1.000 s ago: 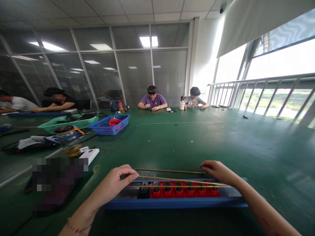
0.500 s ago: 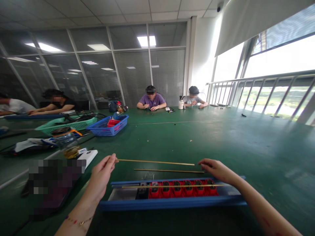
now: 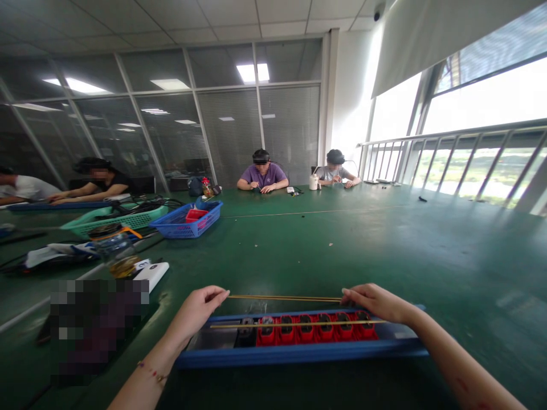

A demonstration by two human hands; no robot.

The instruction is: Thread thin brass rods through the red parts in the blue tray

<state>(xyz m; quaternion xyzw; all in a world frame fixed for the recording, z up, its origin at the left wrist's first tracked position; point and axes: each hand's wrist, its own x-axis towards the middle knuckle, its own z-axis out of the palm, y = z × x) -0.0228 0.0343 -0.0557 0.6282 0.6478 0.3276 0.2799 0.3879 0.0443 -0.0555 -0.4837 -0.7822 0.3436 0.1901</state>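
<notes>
Two thin golden sticks [image 3: 284,298] lie side by side just beyond a long blue tray [image 3: 299,357], spanning the gap between my hands. My left hand [image 3: 200,310] pinches at their left end; whether it grips one or both I cannot tell. At the right end, the fingers of my right hand [image 3: 376,302] are closed on the sticks, palm down above the tray's far edge. Inside the tray stands a row of several red holders [image 3: 305,336] with dark tops, plus a black one [image 3: 245,335] at the left. Across them rests another golden stick [image 3: 299,324].
At left are a blue basket [image 3: 187,228] with a red box [image 3: 196,215], a green basket [image 3: 81,225] of cables, a jar [image 3: 115,253] and a white object [image 3: 156,274]. Co-workers sit at the far side and far left of the green table [image 3: 384,245].
My left hand has lowered its stick and moved right, bringing it alongside the one lying beyond the tray. My right hand has closed at the sticks' right end.
</notes>
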